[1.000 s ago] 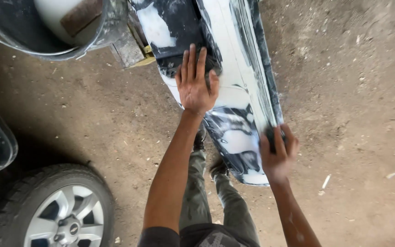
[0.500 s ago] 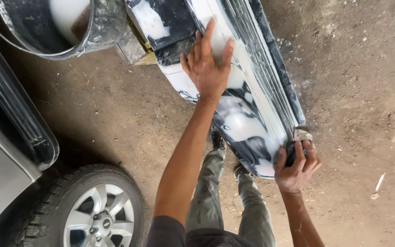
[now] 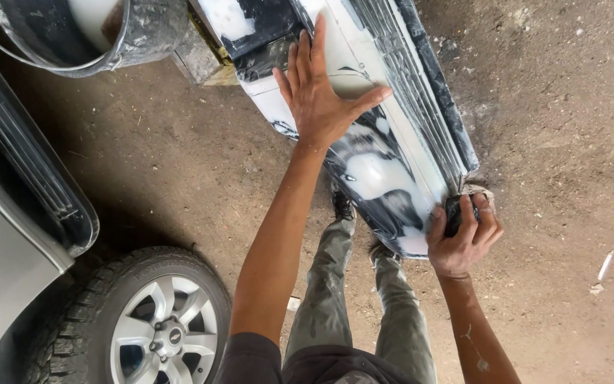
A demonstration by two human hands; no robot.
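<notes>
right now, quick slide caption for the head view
Left hand flat on a filler-patched car panel, right hand gripping a dark sanding block.

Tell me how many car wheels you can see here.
1. A wheel with a silver rim sits at the bottom left, beside the person's left arm; other wheels may lie outside the view.

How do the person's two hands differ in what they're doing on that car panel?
The left hand lies flat and open, fingers spread, on the middle of the panel; the right hand is curled shut around a small dark block at the panel's near end. The left hand holds nothing, the right grips the block. The left arm reaches farther out than the right. Both hands are bare and touch the same white-smeared panel.
</notes>
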